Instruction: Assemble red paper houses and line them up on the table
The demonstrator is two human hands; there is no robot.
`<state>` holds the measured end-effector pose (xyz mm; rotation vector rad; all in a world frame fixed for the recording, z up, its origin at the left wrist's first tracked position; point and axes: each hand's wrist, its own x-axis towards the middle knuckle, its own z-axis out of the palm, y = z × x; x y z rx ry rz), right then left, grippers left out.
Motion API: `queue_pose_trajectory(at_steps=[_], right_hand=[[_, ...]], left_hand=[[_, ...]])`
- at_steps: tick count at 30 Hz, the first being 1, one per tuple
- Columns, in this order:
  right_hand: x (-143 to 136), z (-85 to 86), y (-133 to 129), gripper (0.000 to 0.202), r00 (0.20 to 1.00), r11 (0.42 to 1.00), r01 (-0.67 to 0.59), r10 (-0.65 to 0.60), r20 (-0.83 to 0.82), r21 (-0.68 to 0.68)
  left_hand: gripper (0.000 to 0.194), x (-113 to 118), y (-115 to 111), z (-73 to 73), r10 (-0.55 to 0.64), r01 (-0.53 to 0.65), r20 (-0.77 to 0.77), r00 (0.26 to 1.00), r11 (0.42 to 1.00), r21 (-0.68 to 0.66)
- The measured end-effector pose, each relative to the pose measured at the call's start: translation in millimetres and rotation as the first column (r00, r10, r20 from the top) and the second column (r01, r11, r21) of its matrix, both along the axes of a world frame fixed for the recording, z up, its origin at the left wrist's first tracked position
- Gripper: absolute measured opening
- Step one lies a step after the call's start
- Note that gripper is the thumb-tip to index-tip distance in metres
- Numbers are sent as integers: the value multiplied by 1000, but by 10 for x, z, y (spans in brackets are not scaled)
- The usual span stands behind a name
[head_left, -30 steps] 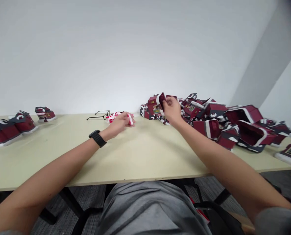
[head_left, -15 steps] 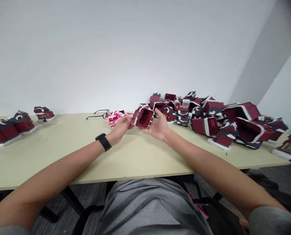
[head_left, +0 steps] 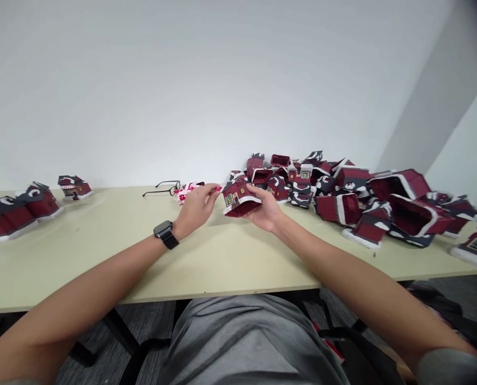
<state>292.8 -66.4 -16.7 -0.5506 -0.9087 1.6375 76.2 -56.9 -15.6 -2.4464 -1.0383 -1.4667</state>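
Note:
My right hand (head_left: 264, 209) holds a small dark red house (head_left: 240, 197) with a snowy roof, tilted so its lit-looking windows and white-rimmed open base show. Just left of it, my left hand (head_left: 198, 207) pinches a small red and white piece (head_left: 218, 189) close to the house's edge. Behind the left hand lies a pile of red and white pieces (head_left: 182, 193), partly hidden by the fingers. A black watch is on the left wrist.
Many similar red houses (head_left: 351, 179) are heaped on the table's right side. More houses (head_left: 40, 200) stand at the far left, one (head_left: 75, 187) apart from them. Black-framed glasses (head_left: 168, 189) lie near the wall. The table's front edge (head_left: 222, 291) runs before my lap.
The house in my right hand has turned from its open base facing me to its windowed side showing. My left hand has lifted off the pile area, its fingers now at a small piece beside the house.

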Motion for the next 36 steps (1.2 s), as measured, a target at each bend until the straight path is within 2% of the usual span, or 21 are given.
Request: queue_pose_trajectory(at_steps=[4, 7, 16, 23, 30, 36], right_hand=[[-9, -26, -8, 16, 1000, 1000, -19, 19, 24, 19], [-36, -40, -33, 16, 998, 997, -68, 67, 23, 43], [-99, -55, -82, 17, 989, 988, -145, 142, 43, 58], [-87, -62, -94, 17, 987, 985, -161, 160, 28, 58], [-93, -71, -95, 16, 988, 987, -156, 156, -3, 33], [-50, -82, -65, 20, 981, 980, -196, 196, 2, 31]], left_hand=[[23, 25, -77, 52, -48, 59, -72, 996, 985, 165], [18, 73, -106, 54, -60, 84, -111, 992, 971, 225], [13, 111, -173, 79, -61, 58, 19, 998, 993, 101], [13, 49, -124, 85, -78, 90, -76, 994, 981, 172], [17, 8, -54, -22, -48, 80, -135, 990, 966, 245], [23, -23, -35, -6, -89, 145, -214, 973, 954, 263]])
